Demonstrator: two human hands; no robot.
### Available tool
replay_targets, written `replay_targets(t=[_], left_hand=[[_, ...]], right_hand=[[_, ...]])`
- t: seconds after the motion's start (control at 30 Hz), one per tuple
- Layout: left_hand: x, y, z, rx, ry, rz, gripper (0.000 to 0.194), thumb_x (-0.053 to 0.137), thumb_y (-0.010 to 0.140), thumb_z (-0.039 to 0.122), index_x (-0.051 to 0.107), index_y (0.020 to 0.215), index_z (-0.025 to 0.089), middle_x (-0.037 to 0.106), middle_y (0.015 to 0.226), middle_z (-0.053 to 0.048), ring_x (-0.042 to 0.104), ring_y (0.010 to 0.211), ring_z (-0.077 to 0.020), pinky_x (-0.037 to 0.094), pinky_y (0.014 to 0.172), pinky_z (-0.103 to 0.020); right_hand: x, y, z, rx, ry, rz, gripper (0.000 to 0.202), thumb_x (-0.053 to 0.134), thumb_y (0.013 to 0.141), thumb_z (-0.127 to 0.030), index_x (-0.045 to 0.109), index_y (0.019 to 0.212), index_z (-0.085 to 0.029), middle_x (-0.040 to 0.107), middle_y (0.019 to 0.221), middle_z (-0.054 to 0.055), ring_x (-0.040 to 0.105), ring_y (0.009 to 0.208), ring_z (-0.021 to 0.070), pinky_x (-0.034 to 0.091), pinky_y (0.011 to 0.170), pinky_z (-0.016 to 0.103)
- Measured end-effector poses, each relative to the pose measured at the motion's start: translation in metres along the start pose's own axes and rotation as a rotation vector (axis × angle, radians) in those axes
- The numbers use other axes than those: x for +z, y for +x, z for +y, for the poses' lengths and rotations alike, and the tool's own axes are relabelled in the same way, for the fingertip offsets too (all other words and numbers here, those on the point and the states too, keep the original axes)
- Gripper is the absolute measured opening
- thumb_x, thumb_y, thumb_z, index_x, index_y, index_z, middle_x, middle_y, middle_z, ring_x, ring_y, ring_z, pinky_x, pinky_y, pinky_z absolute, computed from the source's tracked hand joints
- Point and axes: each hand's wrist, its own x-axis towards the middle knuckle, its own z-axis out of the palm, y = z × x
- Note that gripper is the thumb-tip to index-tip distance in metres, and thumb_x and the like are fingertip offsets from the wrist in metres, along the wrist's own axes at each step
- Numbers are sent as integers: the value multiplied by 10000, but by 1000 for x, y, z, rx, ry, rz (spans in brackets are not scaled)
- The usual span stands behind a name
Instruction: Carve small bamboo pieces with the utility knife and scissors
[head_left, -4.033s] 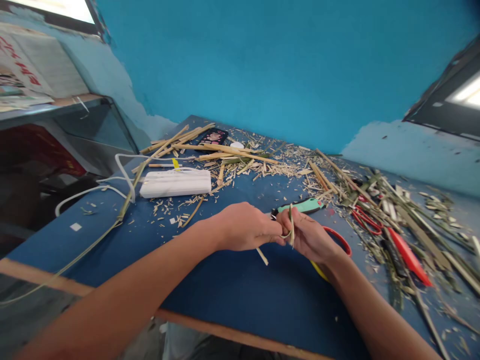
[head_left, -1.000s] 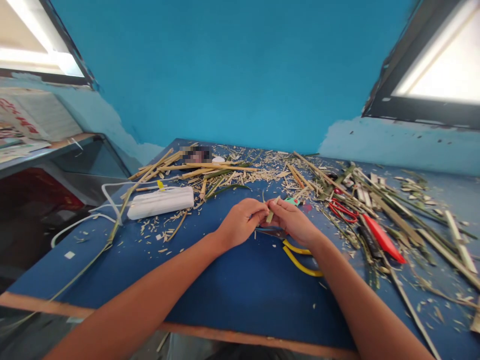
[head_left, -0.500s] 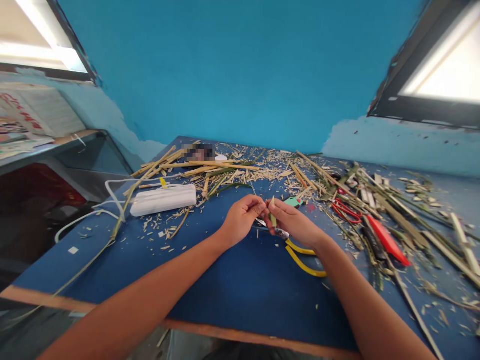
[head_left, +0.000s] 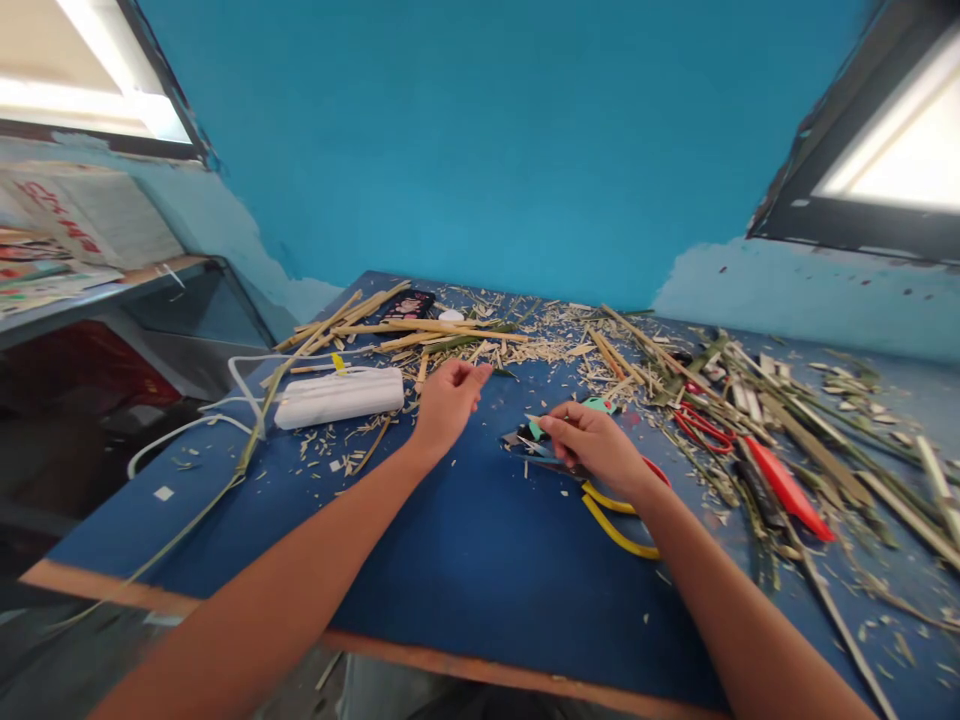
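My left hand is raised over the middle of the table, fingers pinched together. A dark green strip shows just past its fingertips, lying on the table. Any small piece in that pinch is too small to make out. My right hand is closed, thumb against fingers, above a cluster of tools. Under and beside it lie yellow-handled pliers or scissors and a green-handled tool, partly covered by the hand. A red handle shows behind my right wrist.
A white power strip with cables lies left. Split bamboo-like sticks and shavings spread along the back. A phone lies among them. Red-handled scissors, a red-handled tool and more strips lie right.
My hands were together around a small pale green piece and have come apart. The left moved left and up, the right slightly right. The piece is no longer visible between them.
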Motion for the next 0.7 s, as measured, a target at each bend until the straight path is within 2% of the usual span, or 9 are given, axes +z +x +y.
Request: replay_targets(t=[0.07,0.13,0.17,0.23,0.4,0.53,0.6,0.7], left_hand=[[6,-11,5,234,55,-171,323,600,755,422,605,978,187,632,800,-27,573,695,-122,439,611,-216],[12,-20,10,376,144,-428,295,608,758,387,635,982,198,627,1000,-59,572,853,-153,444,700,-232],[14,-24,12,390,187,-526,274,590,775,374,645,978,199,636,989,-56,572,865,-158,440,715,-236],[15,-28,14,351,231,-629,263,553,805,354,649,993,199,654,947,-51,580,844,-161,437,715,-242],[15,-31,13,231,153,-654,262,575,782,288,626,1021,194,655,871,-27,585,772,-147,439,686,-234],[16,-30,12,99,-30,-668,319,563,780,241,560,1095,187,634,780,-6,569,666,-116,447,638,-232],[17,-29,12,25,-120,-660,264,561,782,249,563,1031,161,615,734,-4,556,628,-105,452,625,-234],[18,-29,14,14,-164,-595,215,608,752,277,554,915,147,602,740,-4,563,652,-103,453,648,-235]], right_hand=[[-1,0,2,1,-87,41,333,596,726,-522,550,762,-195,414,467,-76,347,386,65,274,375,202],[-2,0,3,-7,-134,47,332,624,700,-514,569,761,-193,389,466,-77,333,390,67,265,369,203],[-3,-1,4,-14,-138,41,322,631,695,-504,570,755,-193,393,471,-74,336,395,69,267,370,205],[-3,-1,5,-22,-118,25,296,628,703,-478,564,765,-196,422,488,-67,353,403,75,276,377,208],[-3,1,4,-77,-48,-18,263,589,753,-448,532,820,-201,486,561,-53,405,467,85,297,431,212],[-2,0,-6,-164,0,-69,244,526,811,-437,504,773,-197,512,601,-39,445,527,96,351,505,236],[0,-3,-13,-174,-36,-68,229,523,817,-418,511,760,-197,545,628,-28,474,554,105,366,531,246],[1,-9,-20,-169,-106,-60,212,530,814,-401,537,754,-198,570,661,-19,498,579,113,370,546,251]])
